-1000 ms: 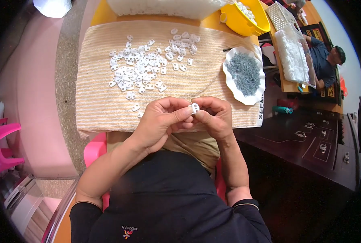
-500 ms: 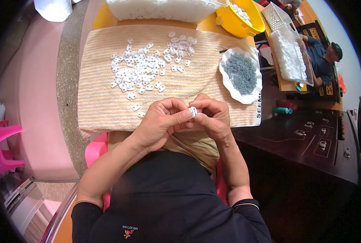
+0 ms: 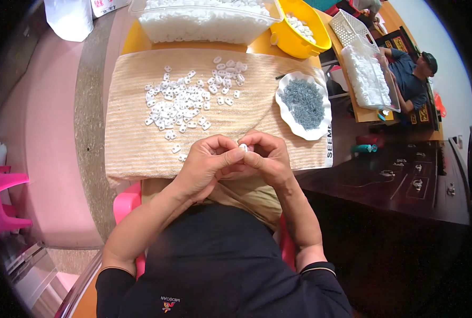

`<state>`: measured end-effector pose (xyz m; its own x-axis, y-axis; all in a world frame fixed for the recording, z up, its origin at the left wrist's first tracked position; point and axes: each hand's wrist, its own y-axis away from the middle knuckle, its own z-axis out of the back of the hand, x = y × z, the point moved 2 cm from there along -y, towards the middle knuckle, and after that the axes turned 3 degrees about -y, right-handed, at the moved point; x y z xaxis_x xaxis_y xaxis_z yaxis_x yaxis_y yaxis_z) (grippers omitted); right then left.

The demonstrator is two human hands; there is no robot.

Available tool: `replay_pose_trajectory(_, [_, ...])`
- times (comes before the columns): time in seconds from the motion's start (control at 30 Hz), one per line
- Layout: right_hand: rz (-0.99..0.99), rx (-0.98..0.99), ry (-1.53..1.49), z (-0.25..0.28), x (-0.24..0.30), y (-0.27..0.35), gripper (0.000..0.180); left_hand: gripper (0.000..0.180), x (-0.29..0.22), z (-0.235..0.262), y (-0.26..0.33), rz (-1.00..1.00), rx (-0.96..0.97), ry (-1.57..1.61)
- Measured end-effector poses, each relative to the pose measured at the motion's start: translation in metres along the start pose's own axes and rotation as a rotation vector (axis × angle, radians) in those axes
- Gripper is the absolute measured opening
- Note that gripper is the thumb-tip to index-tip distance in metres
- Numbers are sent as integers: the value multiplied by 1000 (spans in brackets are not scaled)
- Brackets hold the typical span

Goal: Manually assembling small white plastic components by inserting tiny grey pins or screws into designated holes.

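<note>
Just past the near edge of the striped towel (image 3: 135, 132), my two hands meet over my lap. Thumb and fingers of my left hand (image 3: 207, 163) pinch one side of a small white plastic cord lock (image 3: 243, 148). My right hand (image 3: 270, 158) pinches its other side, so the fingertips cover most of it. Beyond my hands lies a loose heap of white two-hole cord lock pieces (image 3: 177, 104), and a smaller group of rounded white pieces (image 3: 227, 72) sits at its far right. A scalloped white dish (image 3: 321, 130) to the right holds many tiny grey springs (image 3: 303, 103).
Along the far edge stand a clear bin (image 3: 193, 34) of white pieces and a yellow basin (image 3: 291, 45). A co-worker (image 3: 408, 79) sits at the right behind another full bin (image 3: 368, 79). A pink stool (image 3: 5, 199) stands at the left.
The view has shifted, so the towel and bins appear lower and further left. Both hands keep their pinch on the cord lock, which is now more covered by the fingertips.
</note>
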<state>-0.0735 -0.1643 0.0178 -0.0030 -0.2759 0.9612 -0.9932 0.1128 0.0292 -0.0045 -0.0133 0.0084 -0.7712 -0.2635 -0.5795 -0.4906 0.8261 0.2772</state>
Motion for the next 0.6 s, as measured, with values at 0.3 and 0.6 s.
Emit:
replay_pose_trajectory(0.3, [-85,-34,12,9,15,-4,16,12,1,3,-3,34,-41,-40])
replay_pose_trajectory(0.6, [211,-504,621,78,115,-92,28,13,3,-1,1,51,-127,-65])
